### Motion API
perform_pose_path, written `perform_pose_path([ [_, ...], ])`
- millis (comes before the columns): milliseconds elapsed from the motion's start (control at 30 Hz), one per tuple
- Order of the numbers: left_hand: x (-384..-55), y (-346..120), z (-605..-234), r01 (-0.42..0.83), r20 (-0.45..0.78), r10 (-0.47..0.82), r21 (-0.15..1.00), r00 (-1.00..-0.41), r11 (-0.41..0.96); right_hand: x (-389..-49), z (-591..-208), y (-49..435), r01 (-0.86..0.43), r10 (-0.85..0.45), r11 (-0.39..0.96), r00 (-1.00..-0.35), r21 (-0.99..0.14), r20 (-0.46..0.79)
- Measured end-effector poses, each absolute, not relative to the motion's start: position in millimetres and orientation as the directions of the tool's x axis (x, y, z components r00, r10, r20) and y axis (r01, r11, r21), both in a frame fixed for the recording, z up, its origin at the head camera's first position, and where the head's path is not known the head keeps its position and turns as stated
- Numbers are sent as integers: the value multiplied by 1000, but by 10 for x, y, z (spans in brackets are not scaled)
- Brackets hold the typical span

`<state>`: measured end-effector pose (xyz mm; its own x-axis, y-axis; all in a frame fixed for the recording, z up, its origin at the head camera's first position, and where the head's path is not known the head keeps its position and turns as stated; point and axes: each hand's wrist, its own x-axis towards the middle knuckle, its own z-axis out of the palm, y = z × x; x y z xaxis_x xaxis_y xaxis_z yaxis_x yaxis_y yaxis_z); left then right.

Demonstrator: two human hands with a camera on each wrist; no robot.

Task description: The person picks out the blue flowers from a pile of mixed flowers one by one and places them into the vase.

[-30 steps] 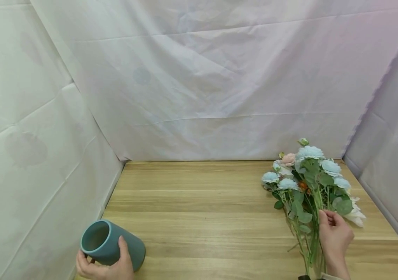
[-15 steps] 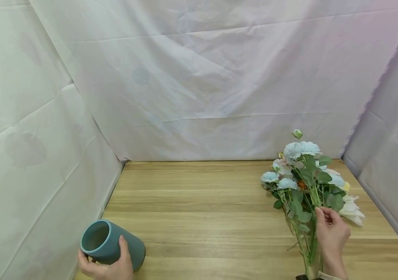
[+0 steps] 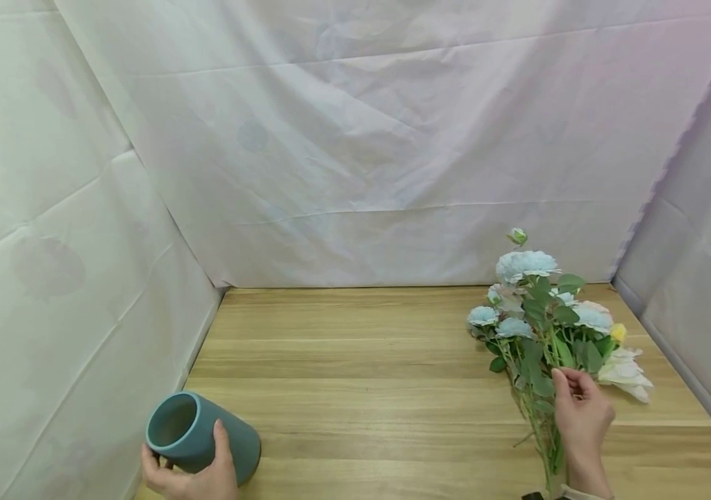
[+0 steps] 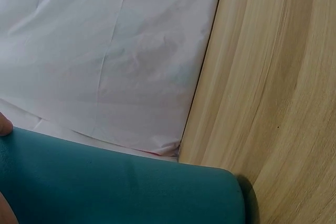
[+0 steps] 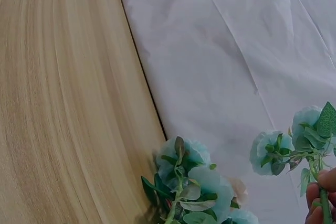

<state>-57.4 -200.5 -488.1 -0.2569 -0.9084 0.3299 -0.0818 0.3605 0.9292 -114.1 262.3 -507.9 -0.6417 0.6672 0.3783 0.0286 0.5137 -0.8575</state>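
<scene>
At the lower left of the head view, my left hand [image 3: 199, 478] holds a teal cylindrical vase [image 3: 238, 444], thumb on its side and fingers near the rim. The vase's mouth is visible, and its side fills the bottom of the left wrist view. On the right, my right hand [image 3: 584, 420] pinches the stem of a light blue artificial flower [image 3: 525, 266] with green leaves and a bud. In the right wrist view, its stem [image 5: 313, 166] passes between thumb and fingers. The held flower stands above several other flowers [image 3: 514, 328] lying on the table.
The loose flowers include a white bloom [image 3: 625, 375] and a yellow one [image 3: 618, 333]. The wooden table [image 3: 355, 389] stretches between vase and flowers. White cloth [image 3: 393, 139] hangs at the back and along both sides.
My right hand has shifted left with the pinched flower, whose bloom and bud now stand farther left and slightly higher, apart from the pile. The left hand and vase stay nearly still.
</scene>
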Motion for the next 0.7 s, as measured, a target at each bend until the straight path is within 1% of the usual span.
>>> perform_pose_path([
  [200, -558, -2000, -4864, -124, 306, -911, 929, -276, 349, -1138, -5090, 2574, 21, 645, 522, -664, -853, 378],
  [433, -584, -1972, -4886, -49, 348, -895, 926, -280, 375, -1144, -5112, 2524, -20, 641, 519, -652, -854, 405],
  [700, -589, -1957, -4890, -46, 357, -891, 922, -280, 384, -1143, -5098, 2473, -31, 638, 498, -663, -867, 390],
])
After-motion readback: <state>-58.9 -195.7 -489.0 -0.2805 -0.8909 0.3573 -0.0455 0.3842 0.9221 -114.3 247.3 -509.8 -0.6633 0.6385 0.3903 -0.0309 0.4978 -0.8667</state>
